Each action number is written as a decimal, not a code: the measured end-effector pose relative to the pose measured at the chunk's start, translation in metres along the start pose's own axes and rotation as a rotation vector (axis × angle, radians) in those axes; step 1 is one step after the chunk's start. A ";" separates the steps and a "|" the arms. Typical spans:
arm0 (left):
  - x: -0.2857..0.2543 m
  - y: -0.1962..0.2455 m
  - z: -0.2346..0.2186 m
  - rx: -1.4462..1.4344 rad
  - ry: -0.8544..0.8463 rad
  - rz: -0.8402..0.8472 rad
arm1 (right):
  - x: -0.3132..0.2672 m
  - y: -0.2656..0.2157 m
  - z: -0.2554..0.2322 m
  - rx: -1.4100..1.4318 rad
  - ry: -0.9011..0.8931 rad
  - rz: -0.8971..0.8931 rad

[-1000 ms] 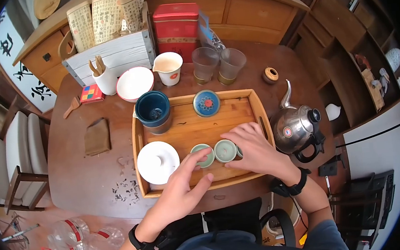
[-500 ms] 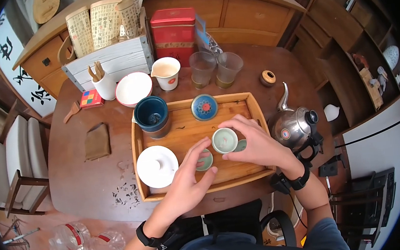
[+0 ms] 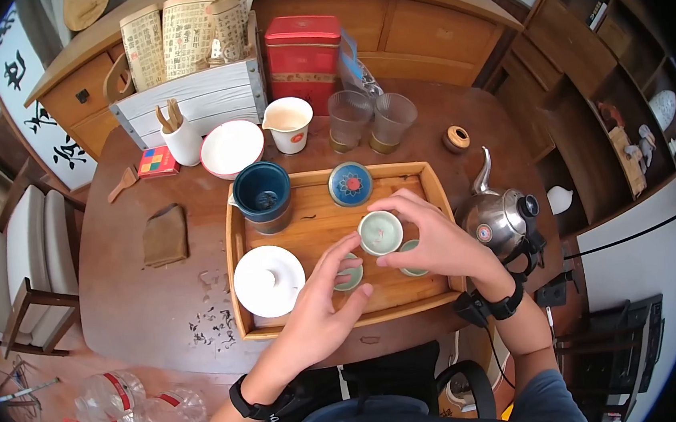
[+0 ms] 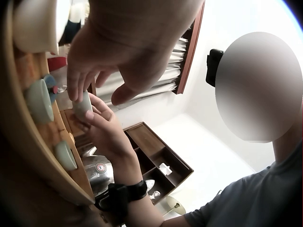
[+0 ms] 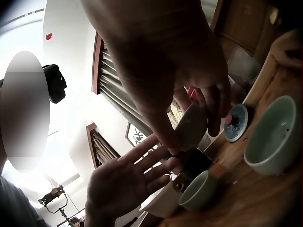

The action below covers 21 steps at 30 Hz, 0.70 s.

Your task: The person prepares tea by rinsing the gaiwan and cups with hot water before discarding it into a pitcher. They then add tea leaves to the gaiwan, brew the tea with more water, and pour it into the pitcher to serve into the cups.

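A small pale green cup [image 3: 381, 233] is raised above the wooden tray [image 3: 379, 315], pinched between thumb and fingers of my right hand [image 3: 437, 238]. My left hand [image 3: 319, 313] has its fingers extended, the fingertips at the cup's left side; the left wrist view shows them against the cup [image 4: 83, 108]. Two more green cups stand on the tray: one [image 3: 349, 276] partly behind the left fingers, the other [image 3: 413, 259] partly hidden by the right hand. In the right wrist view the left hand [image 5: 125, 187] is spread, palm showing, beside the held cup [image 5: 191, 126].
On the tray are a white lid [image 3: 269, 281], a dark blue cup [image 3: 263, 197] and a blue patterned lid [image 3: 350, 184]. A steel kettle [image 3: 495, 217] stands right of it. Behind are a white pitcher [image 3: 289, 125], two clear glasses and a white bowl [image 3: 233, 149].
My right hand has taken hold of the middle green cup and lifted it off the tray. My left hand has stayed close by, fingers extended.
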<state>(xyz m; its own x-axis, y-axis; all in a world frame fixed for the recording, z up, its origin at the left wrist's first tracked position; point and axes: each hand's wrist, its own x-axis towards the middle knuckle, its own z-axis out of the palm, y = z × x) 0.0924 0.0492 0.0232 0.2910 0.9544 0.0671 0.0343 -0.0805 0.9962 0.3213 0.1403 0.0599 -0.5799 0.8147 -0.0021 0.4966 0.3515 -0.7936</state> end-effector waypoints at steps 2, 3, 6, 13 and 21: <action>0.000 0.003 0.000 -0.011 0.003 0.012 | 0.002 0.003 0.001 0.078 0.013 0.005; 0.000 0.004 0.000 -0.018 0.008 0.017 | 0.003 0.004 0.001 0.115 0.019 0.008; -0.003 0.012 -0.002 -0.024 -0.009 0.013 | 0.011 0.001 -0.002 0.224 0.056 -0.024; -0.018 0.027 -0.018 0.044 0.010 0.030 | 0.051 -0.018 -0.006 0.340 0.070 -0.004; -0.039 0.032 -0.037 0.056 0.045 0.099 | 0.114 -0.052 0.015 -0.015 0.020 -0.192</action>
<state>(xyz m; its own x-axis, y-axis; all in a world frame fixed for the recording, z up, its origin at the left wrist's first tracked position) 0.0467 0.0197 0.0541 0.2528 0.9527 0.1686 0.0609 -0.1896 0.9800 0.2197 0.2077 0.0922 -0.6519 0.7411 0.1604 0.3880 0.5078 -0.7692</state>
